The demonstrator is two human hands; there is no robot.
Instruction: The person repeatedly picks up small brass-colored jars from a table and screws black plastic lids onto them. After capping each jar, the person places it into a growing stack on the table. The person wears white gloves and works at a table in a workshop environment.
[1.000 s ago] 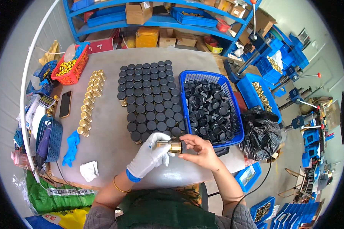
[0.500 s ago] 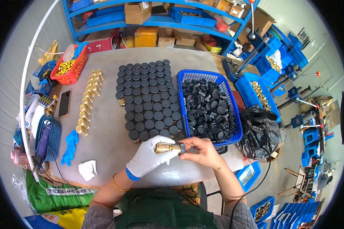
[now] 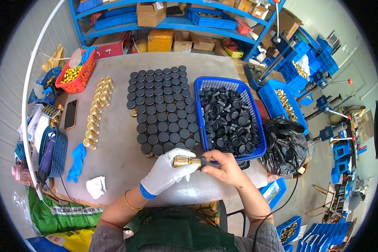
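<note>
My left hand (image 3: 166,170), in a white glove, is closed around a brass fitting (image 3: 182,161) held roughly level above the table's near edge. My bare right hand (image 3: 223,169) pinches a black round cap (image 3: 203,162) at the fitting's right end. Just beyond my hands stand close rows of black-capped brass fittings (image 3: 164,116). To the right of them is a blue basket (image 3: 263,138) full of loose black caps (image 3: 231,119). Uncapped brass fittings (image 3: 93,119) stand in a slanting line on the left of the table.
A phone (image 3: 71,114), a blue glove (image 3: 77,163) and a crumpled white cloth (image 3: 96,187) lie on the left. Behind them sits a red basket (image 3: 86,77) of yellow-gold parts. A black plastic bag (image 3: 284,145) and lever presses (image 3: 323,103) stand at the right.
Both hands have shifted slightly to the right with the fitting. The right fingers have changed their position around the black cap.
</note>
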